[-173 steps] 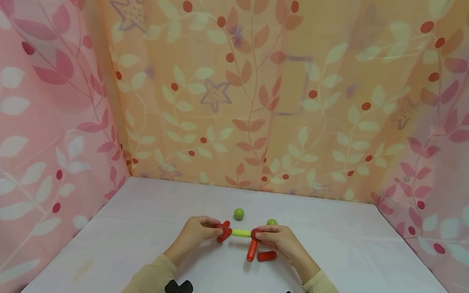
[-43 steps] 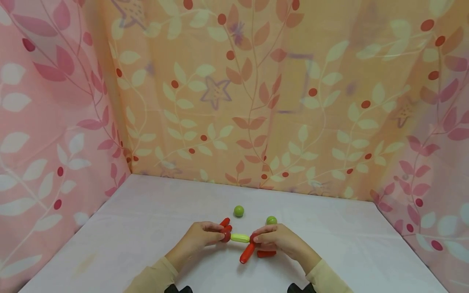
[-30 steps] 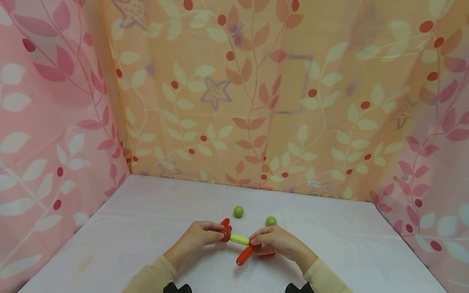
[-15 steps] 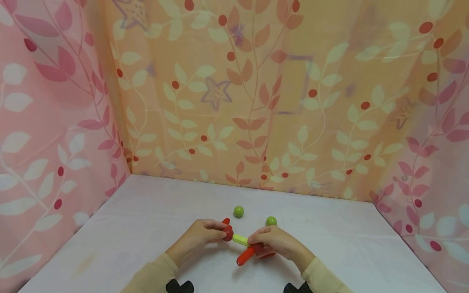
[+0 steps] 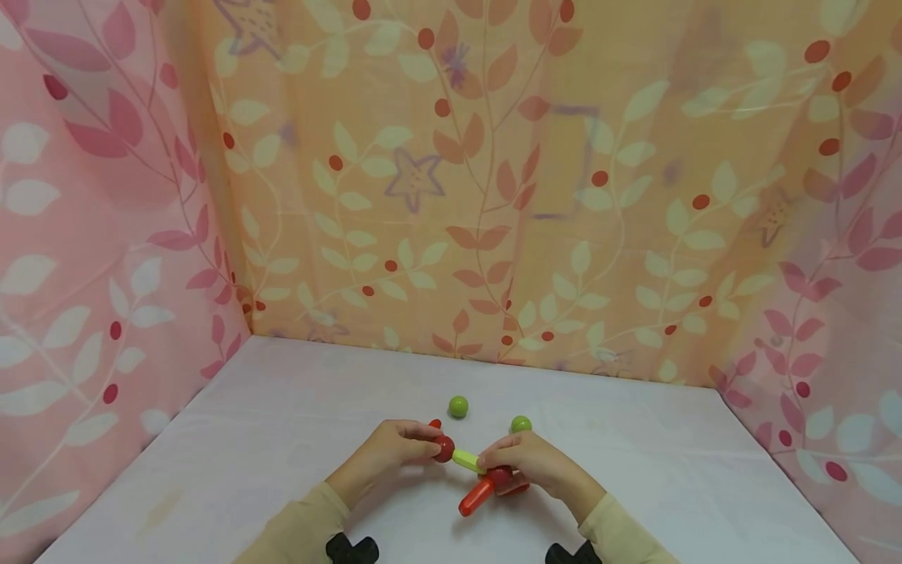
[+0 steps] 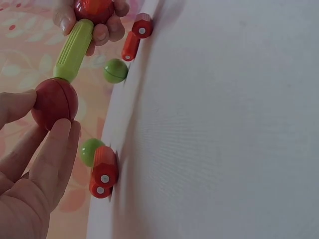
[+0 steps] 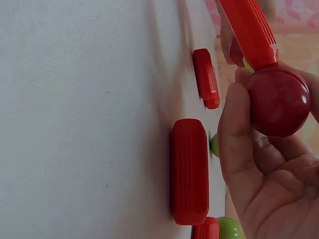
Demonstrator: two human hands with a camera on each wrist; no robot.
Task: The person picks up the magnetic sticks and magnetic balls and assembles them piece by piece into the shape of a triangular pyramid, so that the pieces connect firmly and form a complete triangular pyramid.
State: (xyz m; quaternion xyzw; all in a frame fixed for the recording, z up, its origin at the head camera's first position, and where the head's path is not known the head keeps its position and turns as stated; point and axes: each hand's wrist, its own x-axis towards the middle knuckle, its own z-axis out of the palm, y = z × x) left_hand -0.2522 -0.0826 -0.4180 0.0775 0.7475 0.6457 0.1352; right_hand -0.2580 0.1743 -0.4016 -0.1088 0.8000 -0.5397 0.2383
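My left hand (image 5: pixel 395 448) pinches a dark red ball (image 6: pixel 56 103) between thumb and fingertips. A ridged yellow-green toy rod (image 6: pixel 74 50) runs from that ball to a second dark red ball (image 7: pixel 280 102), which my right hand (image 5: pixel 535 466) pinches. From the second ball a ridged red rod (image 5: pixel 477 497) sticks out toward the near left. The joined piece is held over the white table, its yellow-green rod sloping down to the right in the head view. In the right wrist view the red rod hides much of the yellow-green one.
Two green balls (image 5: pixel 459 406) (image 5: pixel 521 424) sit beyond the hands on the white table (image 5: pixel 296 399). Several loose red rods (image 7: pixel 189 172) (image 6: pixel 103 172) lie about, partly hidden by the hands in the head view. Patterned cloth walls (image 5: pixel 479 196) enclose the back and sides.
Over the last seconds the yellow-green rod has gone from level to sloping down right, and the attached red rod has swung leftward. Lately the left hand has shifted slightly right with its ball.
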